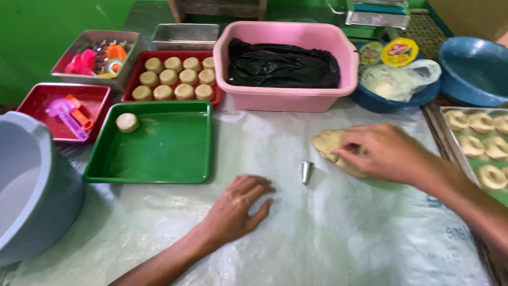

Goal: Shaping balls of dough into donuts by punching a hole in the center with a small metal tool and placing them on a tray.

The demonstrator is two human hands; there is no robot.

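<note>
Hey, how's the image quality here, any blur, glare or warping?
Head view: soft even light, slight overall softness; the right hand on the flat pale dough piece is mildly motion-blurred; faint sheen on the clear plastic table sheet; wide-angle bending at the grey plastic tub.

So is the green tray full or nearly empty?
Nearly empty: the green tray holds just one dough round, in its far left corner.

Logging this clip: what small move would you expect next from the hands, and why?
Probably the right hand pinches a piece off the dough lump it presses. The green tray holds only one dough round, and the left hand rests flat and empty on the plastic sheet.
</note>
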